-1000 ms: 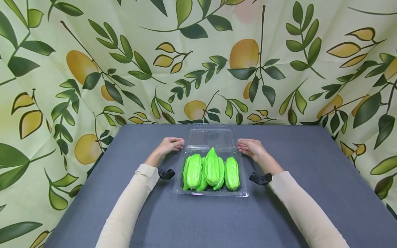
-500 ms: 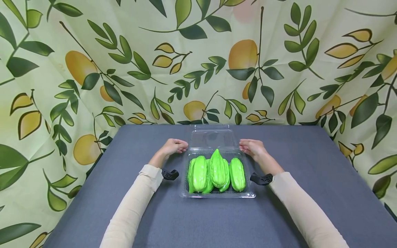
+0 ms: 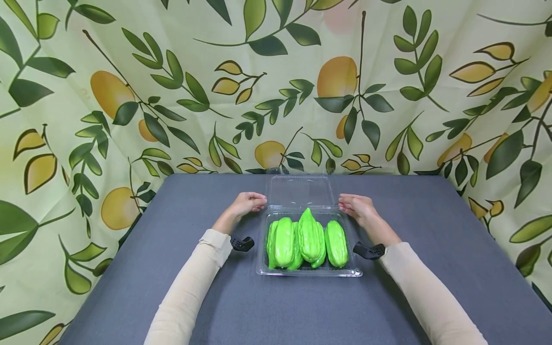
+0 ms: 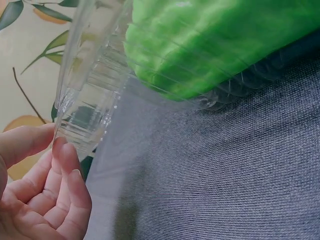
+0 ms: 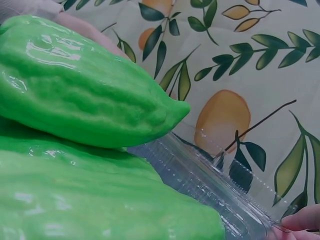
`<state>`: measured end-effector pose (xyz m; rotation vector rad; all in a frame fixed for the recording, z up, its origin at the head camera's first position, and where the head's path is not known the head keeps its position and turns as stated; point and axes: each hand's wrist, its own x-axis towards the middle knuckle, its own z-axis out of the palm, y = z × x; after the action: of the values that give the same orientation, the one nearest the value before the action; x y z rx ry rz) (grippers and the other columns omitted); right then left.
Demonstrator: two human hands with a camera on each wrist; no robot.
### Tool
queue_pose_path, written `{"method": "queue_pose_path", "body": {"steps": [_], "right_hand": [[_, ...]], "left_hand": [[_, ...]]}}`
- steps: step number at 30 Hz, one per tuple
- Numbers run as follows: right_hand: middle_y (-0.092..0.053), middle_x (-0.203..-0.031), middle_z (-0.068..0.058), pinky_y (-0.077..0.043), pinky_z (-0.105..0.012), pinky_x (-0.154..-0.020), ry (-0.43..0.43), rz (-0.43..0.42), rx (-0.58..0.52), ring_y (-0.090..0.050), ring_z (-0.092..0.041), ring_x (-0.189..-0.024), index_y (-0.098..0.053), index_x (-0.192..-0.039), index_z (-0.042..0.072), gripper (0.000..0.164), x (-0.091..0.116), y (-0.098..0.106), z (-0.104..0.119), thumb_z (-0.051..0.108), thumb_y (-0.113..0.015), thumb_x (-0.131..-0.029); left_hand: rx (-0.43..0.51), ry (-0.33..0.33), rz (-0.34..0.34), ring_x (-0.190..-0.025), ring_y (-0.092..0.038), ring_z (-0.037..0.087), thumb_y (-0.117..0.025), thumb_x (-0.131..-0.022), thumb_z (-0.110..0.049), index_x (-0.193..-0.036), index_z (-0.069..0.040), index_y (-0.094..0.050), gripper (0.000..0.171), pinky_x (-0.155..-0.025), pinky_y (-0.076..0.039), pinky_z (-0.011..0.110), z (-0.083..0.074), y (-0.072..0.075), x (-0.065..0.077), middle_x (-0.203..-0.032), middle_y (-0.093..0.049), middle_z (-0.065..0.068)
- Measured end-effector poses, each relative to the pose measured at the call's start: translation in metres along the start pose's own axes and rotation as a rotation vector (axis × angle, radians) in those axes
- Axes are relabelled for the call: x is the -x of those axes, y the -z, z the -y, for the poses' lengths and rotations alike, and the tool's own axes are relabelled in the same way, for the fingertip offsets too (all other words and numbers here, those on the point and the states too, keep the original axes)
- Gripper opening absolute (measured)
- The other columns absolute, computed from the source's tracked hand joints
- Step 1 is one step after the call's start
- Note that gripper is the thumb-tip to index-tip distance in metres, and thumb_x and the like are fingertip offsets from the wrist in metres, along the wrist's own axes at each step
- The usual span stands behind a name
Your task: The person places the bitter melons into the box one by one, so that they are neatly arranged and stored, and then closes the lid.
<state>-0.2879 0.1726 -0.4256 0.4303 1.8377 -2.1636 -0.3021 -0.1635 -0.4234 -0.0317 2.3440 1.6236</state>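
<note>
A clear plastic clamshell box point(image 3: 310, 272) sits on the table with its lid point(image 3: 301, 190) swung up at the far side. Inside lie several glossy, ridged green bitter melons point(image 3: 283, 243), some on top of others; one point(image 5: 85, 82) has a pointed tip. My left hand point(image 3: 250, 203) is at the box's back left corner; in the left wrist view its thumb and fingers point(image 4: 65, 152) pinch the thin plastic edge. At the back right corner is my right hand point(image 3: 357, 207), whose fingertips point(image 5: 302, 220) pinch the plastic edge; the rest of it is mostly cut off in its wrist view.
A dark grey cloth covers the table point(image 3: 276, 311). Behind it hangs a curtain point(image 3: 181, 62) printed with leaves and fruit. Black wrist-worn devices point(image 3: 242, 243) sit close to the box's left and right sides.
The box with its melons has slid to the right, and both hands have moved right along with it. The raised lid's tilt has shifted slightly.
</note>
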Motion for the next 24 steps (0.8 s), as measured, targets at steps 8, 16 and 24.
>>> {"method": "queue_pose_path", "body": {"steps": [8,16,24], "right_hand": [[-0.066,-0.066,0.011,-0.054,-0.011,-0.061,0.021,0.01,0.019,-0.063,0.001,-0.062,-0.033,-0.145,-0.009,0.057,0.0021,0.002,-0.0003,0.001,-0.056,-0.094],[-0.066,-0.068,0.011,-0.055,-0.011,-0.064,0.089,0.0,0.041,-0.064,0.0,-0.064,-0.035,-0.143,-0.011,0.054,0.0051,0.0017,0.0009,-0.001,-0.055,-0.093],[-0.066,-0.068,0.01,-0.056,-0.013,-0.065,0.118,-0.016,0.024,-0.065,-0.001,-0.065,-0.036,-0.141,-0.012,0.052,0.0064,0.0001,0.0005,-0.003,-0.055,-0.093]], "left_hand": [[-0.002,-0.034,-0.041,-0.074,-0.061,0.005,-0.063,-0.092,-0.012,-0.117,0.006,-0.062,0.03,-0.08,-0.056,0.025,-0.0003,-0.0031,-0.0008,-0.096,-0.071,0.01],[-0.063,-0.141,-0.066,-0.069,-0.06,0.002,-0.062,-0.092,-0.007,-0.113,0.01,-0.062,0.027,-0.072,-0.055,0.021,-0.0052,-0.0043,0.0038,-0.099,-0.071,0.019],[-0.069,-0.147,-0.071,-0.077,-0.063,0.011,-0.061,-0.092,-0.005,-0.111,0.008,-0.06,0.023,-0.08,-0.057,0.032,-0.0067,-0.0053,0.0055,-0.091,-0.069,0.011]]}}
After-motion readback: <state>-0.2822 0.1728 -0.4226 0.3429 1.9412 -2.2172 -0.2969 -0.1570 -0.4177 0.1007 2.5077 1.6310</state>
